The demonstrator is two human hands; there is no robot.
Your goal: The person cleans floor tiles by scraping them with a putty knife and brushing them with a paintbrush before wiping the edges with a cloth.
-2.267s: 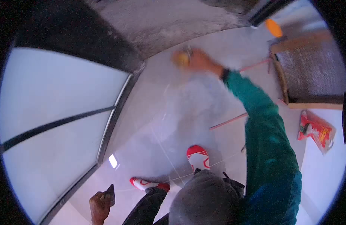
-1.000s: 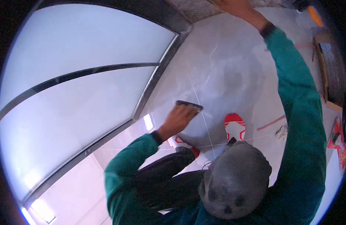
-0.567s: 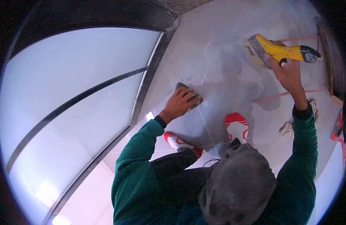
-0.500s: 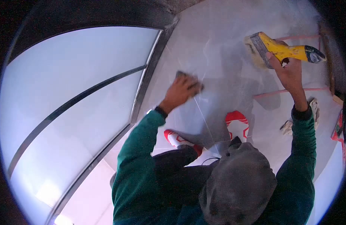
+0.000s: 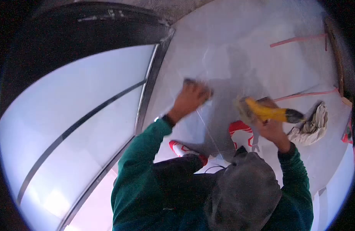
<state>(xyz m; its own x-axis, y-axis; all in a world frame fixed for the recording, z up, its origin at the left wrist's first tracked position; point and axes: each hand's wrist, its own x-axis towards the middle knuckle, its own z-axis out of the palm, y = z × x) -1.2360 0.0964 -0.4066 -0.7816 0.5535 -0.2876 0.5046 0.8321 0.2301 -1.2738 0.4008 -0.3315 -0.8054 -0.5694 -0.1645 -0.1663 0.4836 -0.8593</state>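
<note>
My left hand (image 5: 188, 101) is pressed over a small dark block (image 5: 190, 81) on the grey surface. Most of the block hides beneath my fingers; only its dark edges show past them. Over my right foot, my right hand (image 5: 273, 130) grips a wide yellow-handled brush (image 5: 264, 110). Its pale bristles point left, and the black handle end points right. Motion smears the brush a little. The grey surface (image 5: 223, 50) has thin white lines running across it.
A frosted panel (image 5: 92, 96) in a dark frame fills the left side. Right of my right hand lies a crumpled pale cloth (image 5: 315, 125). Red tape strips (image 5: 297, 39) mark the surface at the upper right. My socked feet (image 5: 242, 134) are below my hands.
My right hand has brought the brush down and to the left, from the upper right to above my foot. The left hand with the block has shifted slightly down. The whole view has tilted somewhat.
</note>
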